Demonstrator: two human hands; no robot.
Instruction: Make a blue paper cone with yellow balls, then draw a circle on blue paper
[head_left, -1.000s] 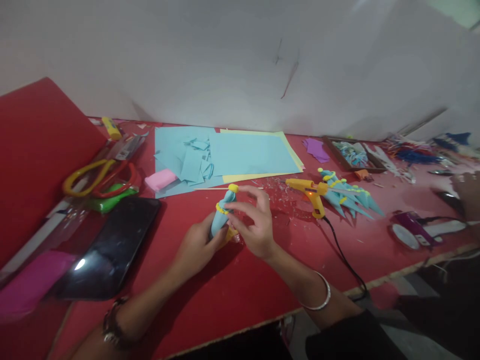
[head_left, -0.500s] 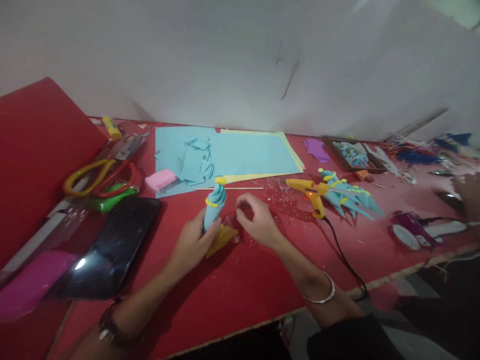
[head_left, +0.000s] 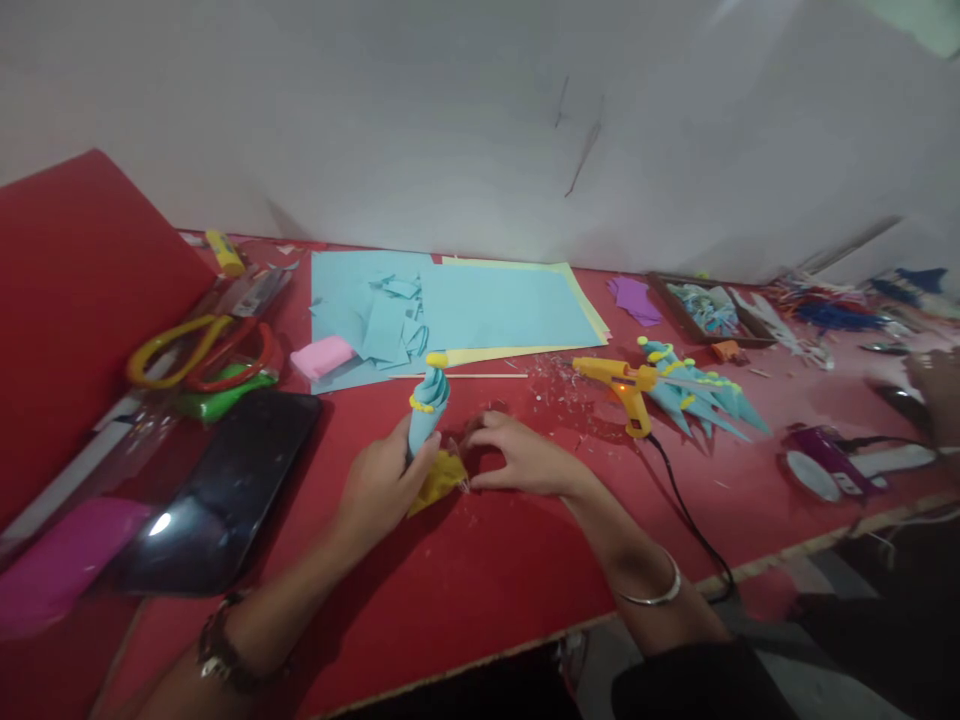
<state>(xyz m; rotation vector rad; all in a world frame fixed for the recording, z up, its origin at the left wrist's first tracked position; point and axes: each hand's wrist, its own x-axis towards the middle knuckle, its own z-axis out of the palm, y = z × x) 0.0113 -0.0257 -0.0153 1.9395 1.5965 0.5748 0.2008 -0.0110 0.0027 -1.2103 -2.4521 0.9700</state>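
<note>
My left hand (head_left: 379, 485) grips a rolled light-blue paper cone (head_left: 427, 408) with yellow beads on it, holding it upright above the red table (head_left: 487, 570). A small clear bag of yellow bits (head_left: 439, 478) lies just under that hand. My right hand (head_left: 517, 455) rests low on the table beside the bag, fingertips pinched at its edge. What the fingertips hold is too small to make out.
A yellow glue gun (head_left: 626, 385) with a black cord lies right of my hands, next to several finished blue cones (head_left: 701, 392). Blue and yellow paper sheets (head_left: 487, 310) lie behind. Scissors (head_left: 199, 350) and a dark phone (head_left: 221, 490) sit left. Another person's hand (head_left: 934, 385) is far right.
My right hand left the cone's top and dropped to the table by the yellow bag. The left hand tilted the cone upright.
</note>
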